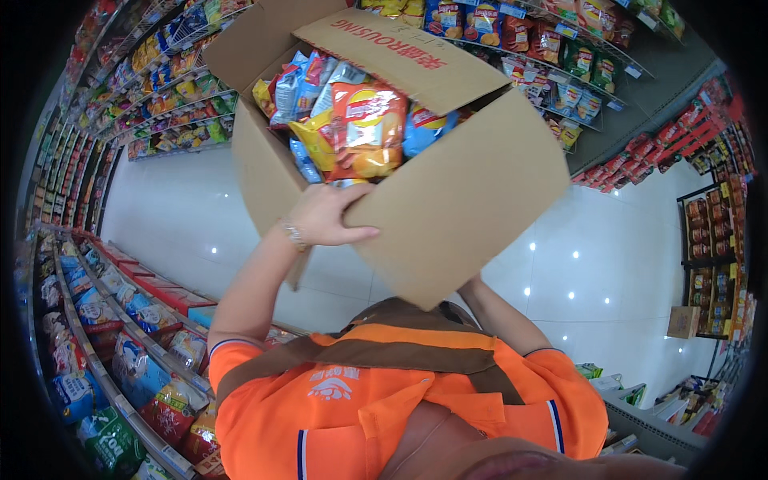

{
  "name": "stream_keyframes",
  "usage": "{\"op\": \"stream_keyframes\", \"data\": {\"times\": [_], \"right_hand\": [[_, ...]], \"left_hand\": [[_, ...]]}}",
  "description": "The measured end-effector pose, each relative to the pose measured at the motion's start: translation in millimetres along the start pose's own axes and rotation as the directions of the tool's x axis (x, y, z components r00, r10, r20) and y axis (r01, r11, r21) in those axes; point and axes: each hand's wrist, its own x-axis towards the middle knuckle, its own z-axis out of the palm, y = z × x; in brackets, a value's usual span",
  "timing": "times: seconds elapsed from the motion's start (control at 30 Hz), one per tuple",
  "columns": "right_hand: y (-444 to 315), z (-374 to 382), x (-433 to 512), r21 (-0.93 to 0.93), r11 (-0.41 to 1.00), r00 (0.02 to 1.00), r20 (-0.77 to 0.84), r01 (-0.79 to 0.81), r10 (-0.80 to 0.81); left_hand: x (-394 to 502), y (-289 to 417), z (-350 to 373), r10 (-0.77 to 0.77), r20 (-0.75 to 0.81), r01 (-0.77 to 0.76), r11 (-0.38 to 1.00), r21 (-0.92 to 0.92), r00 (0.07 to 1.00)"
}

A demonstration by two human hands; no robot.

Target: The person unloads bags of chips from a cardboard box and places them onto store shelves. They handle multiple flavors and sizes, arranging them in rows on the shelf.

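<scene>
A large open cardboard box is tilted in front of my chest, above the floor. Bags of Lay's potato chips fill it, with a red bag on top and yellow bags and blue bags around it. My left hand grips the box at its near edge, the thumb lying along the outer cardboard. A metal bracelet circles that wrist. My right forearm runs under the near right corner of the box, which hides the right hand.
Shelves of chip bags stand beyond the box, and more snack racks rise at the far left. Packaged goods line a shelf close on my left. Pale tiled floor extends right toward a rack of jars and a small carton.
</scene>
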Motion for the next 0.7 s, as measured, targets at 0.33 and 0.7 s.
{"op": "stream_keyframes", "data": {"times": [0.33,0.7], "right_hand": [[65,4,8,-0.681,0.65,0.428,0.726,0.339,0.538],[35,-103,163,-0.515,-0.267,0.42,0.207,0.815,0.884]], "left_hand": [[-67,-26,-48,-0.305,-0.1,0.297,0.951,-0.086,0.947],[-33,8,-32,-0.501,-0.195,0.524,0.847,0.087,0.843]]}}
